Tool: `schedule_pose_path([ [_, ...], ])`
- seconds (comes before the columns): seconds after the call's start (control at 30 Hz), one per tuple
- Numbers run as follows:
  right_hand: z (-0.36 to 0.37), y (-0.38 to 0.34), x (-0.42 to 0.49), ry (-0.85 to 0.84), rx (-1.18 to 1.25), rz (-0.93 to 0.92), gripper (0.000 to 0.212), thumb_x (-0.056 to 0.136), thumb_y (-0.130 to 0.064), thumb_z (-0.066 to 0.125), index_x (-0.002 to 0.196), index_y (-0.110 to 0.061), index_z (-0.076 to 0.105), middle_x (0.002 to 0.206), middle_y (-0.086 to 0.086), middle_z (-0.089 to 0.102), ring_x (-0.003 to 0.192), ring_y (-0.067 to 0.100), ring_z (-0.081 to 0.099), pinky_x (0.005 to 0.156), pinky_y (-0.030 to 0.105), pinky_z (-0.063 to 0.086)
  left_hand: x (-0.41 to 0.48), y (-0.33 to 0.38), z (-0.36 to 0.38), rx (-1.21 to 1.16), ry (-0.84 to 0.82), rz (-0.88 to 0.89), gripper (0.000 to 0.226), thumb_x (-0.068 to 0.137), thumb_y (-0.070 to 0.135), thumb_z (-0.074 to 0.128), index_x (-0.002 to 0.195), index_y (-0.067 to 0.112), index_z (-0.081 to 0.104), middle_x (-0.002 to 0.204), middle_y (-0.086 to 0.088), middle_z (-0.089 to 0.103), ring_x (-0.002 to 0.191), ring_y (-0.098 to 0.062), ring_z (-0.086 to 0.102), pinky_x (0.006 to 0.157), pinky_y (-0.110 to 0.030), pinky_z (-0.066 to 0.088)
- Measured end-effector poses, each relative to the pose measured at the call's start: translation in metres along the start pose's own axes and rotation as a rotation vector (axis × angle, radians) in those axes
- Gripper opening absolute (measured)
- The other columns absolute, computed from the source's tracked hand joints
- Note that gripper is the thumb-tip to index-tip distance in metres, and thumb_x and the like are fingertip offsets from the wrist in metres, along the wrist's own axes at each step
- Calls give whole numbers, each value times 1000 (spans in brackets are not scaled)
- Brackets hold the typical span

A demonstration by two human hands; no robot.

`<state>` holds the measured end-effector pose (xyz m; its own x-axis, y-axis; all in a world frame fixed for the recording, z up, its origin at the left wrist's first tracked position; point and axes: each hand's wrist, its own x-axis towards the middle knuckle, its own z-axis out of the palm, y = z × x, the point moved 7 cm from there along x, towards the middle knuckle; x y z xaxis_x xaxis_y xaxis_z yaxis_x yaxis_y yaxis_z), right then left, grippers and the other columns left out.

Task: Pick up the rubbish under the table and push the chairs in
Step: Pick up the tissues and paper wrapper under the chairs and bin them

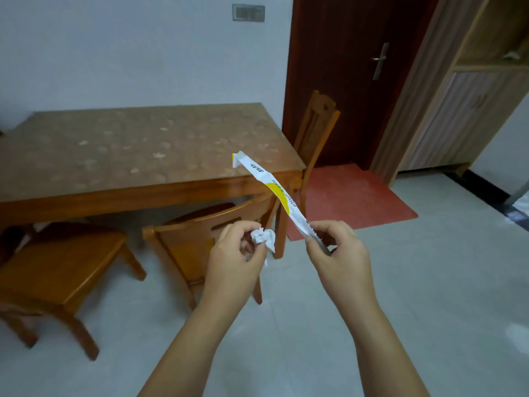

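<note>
over open floor (415, 282) by the table (143, 200) edge, hands (237, 256) (340, 253) clutch tissue (262, 235) left, wrapper (276, 191) right.

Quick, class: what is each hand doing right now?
Left hand: grips a crumpled tissue.
Right hand: pinches the long paper wrapper by its lower end.

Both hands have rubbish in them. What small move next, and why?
Probably pass the long wrapper into the left hand, which grips the crumpled tissue. The right hand pinches the wrapper's end close by; freed, it could push in the nearest pulled-out chair.
</note>
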<state>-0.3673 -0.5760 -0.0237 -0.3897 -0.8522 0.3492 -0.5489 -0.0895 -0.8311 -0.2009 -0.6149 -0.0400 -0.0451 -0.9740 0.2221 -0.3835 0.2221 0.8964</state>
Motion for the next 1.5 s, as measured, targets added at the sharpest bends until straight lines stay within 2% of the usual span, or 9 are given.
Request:
schedule_pose_path([
  [0.13,34,-37,-26,-63,4,-42,17,80,-4,63,89,-18,65,85,-5,60,77,-6,51,60,3,38,-21,-17,-58,-27,75,-27,24,83,14,66,90,35,56,90,8,58,74,5,53,54,-4,39],
  [0.5,167,-169,-159,-336,-8,-173,14,83,-12,63,93,-23,63,85,-12,56,75,3,54,55,7,42,-130,-94,-264,-59,296,-148,19,82,16,67,86,30,56,91,-2,63,78,-17,63,58,-16,45],
  [0.63,223,-214,-217,-434,-11,-249,15,83,-10,64,96,-18,65,88,-4,59,78,2,54,64,8,44,-183,-128,-345,-35,406,-183,18,82,14,67,85,29,59,89,-4,64,74,-19,65,58,-27,51],
  [0.83,308,-278,-303,-637,24,-333,16,83,-10,63,97,-18,62,85,-8,53,74,1,51,62,-3,36,-259,-164,-451,95,575,-260,11,83,18,67,87,26,61,84,-2,65,70,-11,63,55,-7,41],
  [1.03,387,-325,-346,-787,45,-446,19,82,-12,64,90,-28,60,83,-10,56,80,-5,51,58,9,44,-299,-205,-525,89,758,-354,11,83,18,65,93,23,63,89,0,64,74,-15,64,63,-21,51],
  [1.2,467,-370,-354,-907,77,-550,16,83,-11,63,89,-26,63,86,-6,58,72,9,56,56,10,44,-298,-237,-584,137,897,-404,12,83,15,65,92,24,63,88,2,61,74,-13,61,66,-29,52],
  [1.33,539,-413,-374,-1062,74,-661,17,85,-10,60,100,-18,65,92,-3,58,75,8,53,60,12,42,-302,-253,-637,208,1017,-507,20,83,16,63,81,35,56,84,4,61,73,-7,60,63,-12,44],
  [1.43,583,-445,-401,-1163,133,-739,19,84,-9,60,99,-19,65,89,-4,56,73,12,55,66,29,52,-313,-260,-676,251,1127,-564,22,82,14,65,82,33,55,86,3,61,72,-6,58,59,-4,39],
  [1.5,607,-464,-423,-1214,164,-814,19,84,-9,59,98,-19,66,88,-2,57,73,10,52,66,21,46,-328,-265,-697,256,1217,-581,18,80,12,68,87,26,58,85,2,63,72,-9,58,59,-5,40],
])
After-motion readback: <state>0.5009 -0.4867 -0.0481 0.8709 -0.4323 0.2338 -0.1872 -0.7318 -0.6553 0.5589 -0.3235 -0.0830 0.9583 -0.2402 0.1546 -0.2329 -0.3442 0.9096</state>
